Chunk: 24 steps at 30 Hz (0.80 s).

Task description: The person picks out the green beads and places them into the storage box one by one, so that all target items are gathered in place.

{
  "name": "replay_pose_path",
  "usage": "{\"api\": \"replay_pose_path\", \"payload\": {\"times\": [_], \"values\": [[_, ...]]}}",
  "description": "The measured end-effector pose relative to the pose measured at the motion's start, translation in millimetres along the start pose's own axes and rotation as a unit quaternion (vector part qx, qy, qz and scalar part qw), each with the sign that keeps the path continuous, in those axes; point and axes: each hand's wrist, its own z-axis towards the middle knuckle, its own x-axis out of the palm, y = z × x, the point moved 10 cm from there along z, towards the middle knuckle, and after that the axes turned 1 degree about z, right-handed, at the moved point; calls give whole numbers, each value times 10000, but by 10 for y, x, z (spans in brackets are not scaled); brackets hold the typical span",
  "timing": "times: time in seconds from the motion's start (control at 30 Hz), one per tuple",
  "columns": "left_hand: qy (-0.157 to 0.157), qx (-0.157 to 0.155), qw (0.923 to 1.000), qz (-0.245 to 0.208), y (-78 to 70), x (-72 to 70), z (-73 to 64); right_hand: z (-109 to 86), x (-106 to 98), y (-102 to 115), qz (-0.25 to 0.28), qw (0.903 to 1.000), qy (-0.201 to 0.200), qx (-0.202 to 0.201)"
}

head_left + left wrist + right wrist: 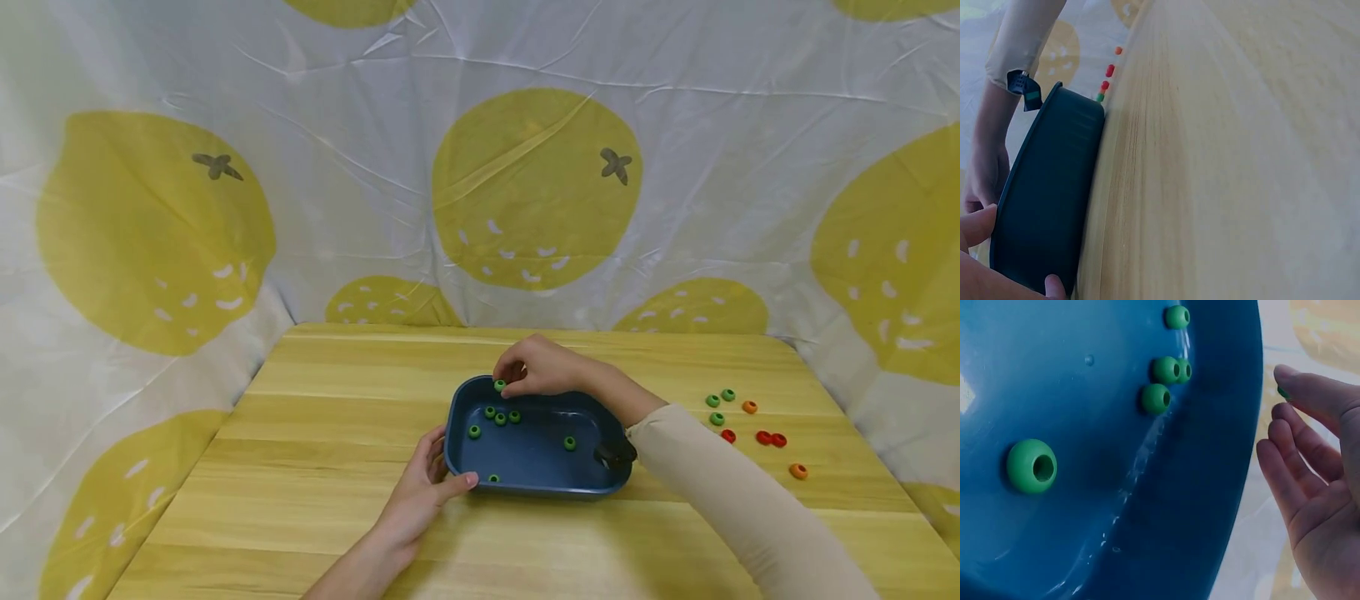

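Note:
A dark blue rectangular basin with rounded corners sits on the table. My left hand grips its near left corner, thumb at the rim and fingers along the outer wall. Over the far left rim, my right hand pinches a green bead between thumb and fingertips; in the right wrist view the thumb hides most of that bead. Several green beads with round holes lie inside the basin: a cluster towards the far left, one bead to the right, and another at the near wall.
On the table to the right lie loose beads: several green ones, red ones and orange ones. A black wrist device overlaps the basin's right end. Behind the wooden table hangs a lemon-print cloth.

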Motion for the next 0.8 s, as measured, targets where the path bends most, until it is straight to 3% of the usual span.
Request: {"api": "replay_pose_path", "payload": {"times": [0.23,0.8], "values": [[11,27,10000,3,-4,3,3,-8,-14,-37,8,9997,-101,205],[-1,9,10000,27,3,3,-8,-334,-113,-152,177,9983,-266,483]]}}
